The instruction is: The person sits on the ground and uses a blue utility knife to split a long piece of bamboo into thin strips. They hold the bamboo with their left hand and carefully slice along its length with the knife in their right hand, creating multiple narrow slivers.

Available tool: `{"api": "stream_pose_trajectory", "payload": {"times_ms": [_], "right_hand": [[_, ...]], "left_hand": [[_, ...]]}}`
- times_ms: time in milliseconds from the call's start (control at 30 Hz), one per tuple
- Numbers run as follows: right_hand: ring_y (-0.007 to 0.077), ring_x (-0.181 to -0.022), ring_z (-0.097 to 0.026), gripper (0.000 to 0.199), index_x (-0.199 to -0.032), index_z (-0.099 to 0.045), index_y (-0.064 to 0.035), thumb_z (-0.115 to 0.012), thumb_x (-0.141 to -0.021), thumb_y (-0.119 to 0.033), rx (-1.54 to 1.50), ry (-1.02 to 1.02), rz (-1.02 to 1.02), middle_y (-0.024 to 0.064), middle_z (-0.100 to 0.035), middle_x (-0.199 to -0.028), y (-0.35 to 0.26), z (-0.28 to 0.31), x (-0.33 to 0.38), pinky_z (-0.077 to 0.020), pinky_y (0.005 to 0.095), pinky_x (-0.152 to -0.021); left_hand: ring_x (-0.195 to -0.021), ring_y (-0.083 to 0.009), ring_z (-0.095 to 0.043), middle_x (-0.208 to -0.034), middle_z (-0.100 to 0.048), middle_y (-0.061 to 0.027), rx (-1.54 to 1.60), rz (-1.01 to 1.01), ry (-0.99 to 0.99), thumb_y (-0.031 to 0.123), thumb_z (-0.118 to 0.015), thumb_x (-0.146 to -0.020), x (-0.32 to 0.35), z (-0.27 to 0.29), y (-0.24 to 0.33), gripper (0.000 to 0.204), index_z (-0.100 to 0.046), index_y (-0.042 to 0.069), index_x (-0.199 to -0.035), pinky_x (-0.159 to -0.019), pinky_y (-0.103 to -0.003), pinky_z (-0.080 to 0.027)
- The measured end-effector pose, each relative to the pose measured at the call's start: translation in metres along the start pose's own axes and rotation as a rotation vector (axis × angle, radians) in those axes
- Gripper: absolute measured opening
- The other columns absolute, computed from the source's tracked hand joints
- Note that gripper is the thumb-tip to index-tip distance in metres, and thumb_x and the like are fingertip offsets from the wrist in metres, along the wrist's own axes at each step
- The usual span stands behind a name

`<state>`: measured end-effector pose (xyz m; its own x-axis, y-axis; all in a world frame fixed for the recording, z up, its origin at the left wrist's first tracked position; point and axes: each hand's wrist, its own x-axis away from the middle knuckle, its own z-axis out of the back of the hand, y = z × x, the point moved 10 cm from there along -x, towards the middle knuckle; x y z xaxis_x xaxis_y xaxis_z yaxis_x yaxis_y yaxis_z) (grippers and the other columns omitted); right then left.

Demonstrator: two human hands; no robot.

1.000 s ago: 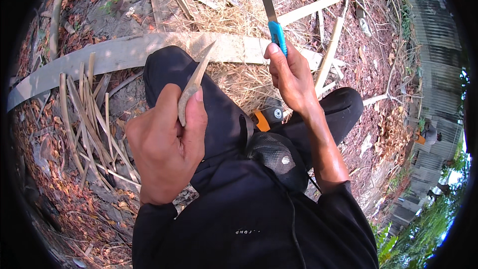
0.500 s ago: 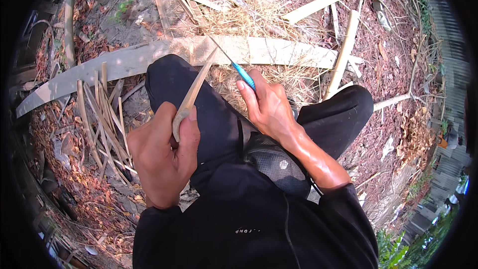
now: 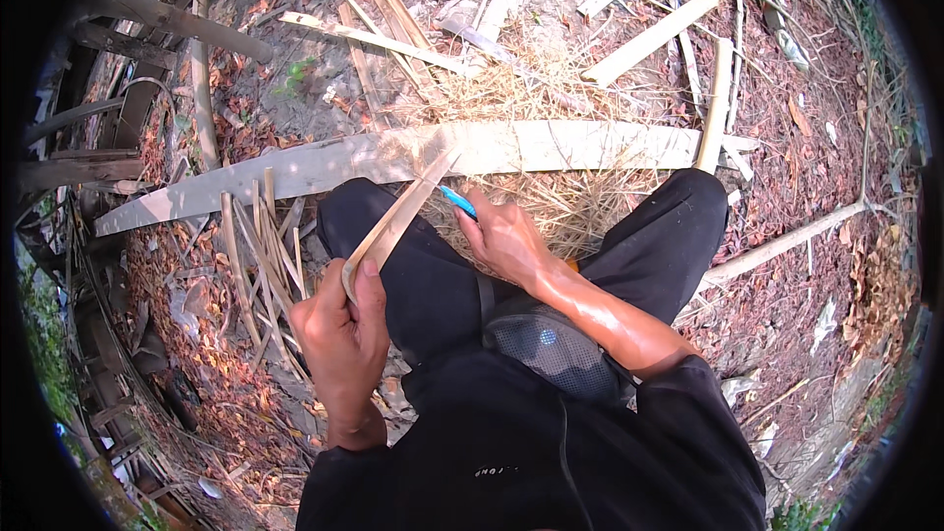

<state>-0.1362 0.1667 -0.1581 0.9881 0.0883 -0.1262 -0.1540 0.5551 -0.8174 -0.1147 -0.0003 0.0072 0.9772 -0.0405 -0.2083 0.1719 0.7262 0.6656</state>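
My left hand [image 3: 339, 334] is closed round the lower end of a flat, tapered strip of wood or bamboo [image 3: 401, 219]. The strip slants up and to the right, narrowing to a point over a long pale plank [image 3: 324, 167]. My right hand [image 3: 506, 244] grips a knife [image 3: 456, 202] by its bright blue handle, just right of the strip. The blade cannot be made out in this frame; the handle's front end is close to the strip. Both hands are above my crossed legs in black trousers.
Thin split sticks [image 3: 264, 261] lie in a bundle left of my knee. Dry shavings [image 3: 570, 202] cover the ground before me. Beyond the plank lie several pale split pieces [image 3: 654, 36]. A branch [image 3: 787, 241] stretches out at right. A dark mesh item [image 3: 551, 339] rests on my lap.
The view has shifted, so the scene sits lower and further right. The knife is lower along the strip, and its blade, visible earlier, no longer shows. Both hands keep their hold.
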Motion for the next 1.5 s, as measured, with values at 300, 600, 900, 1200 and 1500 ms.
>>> {"api": "stream_pose_trajectory", "payload": {"times_ms": [300, 600, 900, 1200, 1500], "right_hand": [[0.0386, -0.050, -0.061, 0.026, -0.100, -0.056, 0.0019, -0.052, -0.102, -0.024, -0.094, -0.160, -0.343, 0.0218, -0.060, -0.059, 0.066, -0.034, 0.003, -0.0472, 0.0501, -0.048], [0.0400, -0.055, -0.061, 0.030, -0.101, -0.052, 0.0073, -0.046, -0.105, -0.022, -0.082, -0.145, -0.245, 0.0258, -0.059, -0.062, 0.036, 0.008, 0.007, -0.0447, 0.0516, -0.054], [0.0412, -0.048, -0.056, 0.019, -0.099, -0.048, -0.0008, -0.054, -0.100, -0.019, -0.125, -0.068, 0.101, 0.0180, -0.056, -0.058, -0.024, -0.001, -0.003, -0.0432, 0.0487, -0.047], [0.0427, -0.050, -0.059, 0.023, -0.093, -0.050, -0.0020, -0.053, -0.100, -0.024, 0.234, -0.077, -0.093, 0.0206, -0.055, -0.053, 0.067, -0.027, -0.004, -0.0459, 0.0533, -0.048], [0.0444, -0.055, -0.061, 0.022, -0.097, -0.052, -0.0003, -0.053, -0.100, -0.022, -0.093, 0.009, 0.093, 0.0240, -0.057, -0.057, -0.015, 0.002, -0.022, -0.0465, 0.0520, -0.049]], "left_hand": [[-0.035, -0.0227, -0.044, -0.047, -0.044, -0.0128, -0.157, -0.001, 0.018, 0.012, -0.065, -0.096, -0.003, 0.009, 0.003, 0.020, -0.060, -0.001, -0.082, -0.040, -0.035, -0.031], [-0.041, -0.0209, -0.041, -0.052, -0.043, -0.0135, -0.052, 0.137, -0.011, 0.011, -0.062, -0.096, 0.007, 0.007, -0.015, 0.029, -0.049, -0.002, -0.074, -0.043, -0.033, -0.032], [-0.043, -0.0182, -0.042, -0.055, -0.044, -0.0095, -0.019, -0.127, -0.022, 0.003, -0.063, -0.092, -0.002, 0.003, -0.011, 0.027, -0.048, -0.001, -0.069, -0.044, -0.032, -0.032], [-0.047, -0.0198, -0.056, -0.060, -0.060, -0.0078, -0.037, -0.197, -0.040, 0.003, -0.059, -0.094, -0.009, 0.014, -0.005, 0.024, -0.056, -0.001, -0.070, -0.046, -0.031, -0.040], [-0.048, -0.0231, -0.058, -0.058, -0.058, -0.0090, -0.028, -0.225, -0.071, 0.003, -0.061, -0.091, -0.010, 0.012, -0.009, 0.025, -0.053, 0.000, -0.068, -0.047, -0.033, -0.042]]}}
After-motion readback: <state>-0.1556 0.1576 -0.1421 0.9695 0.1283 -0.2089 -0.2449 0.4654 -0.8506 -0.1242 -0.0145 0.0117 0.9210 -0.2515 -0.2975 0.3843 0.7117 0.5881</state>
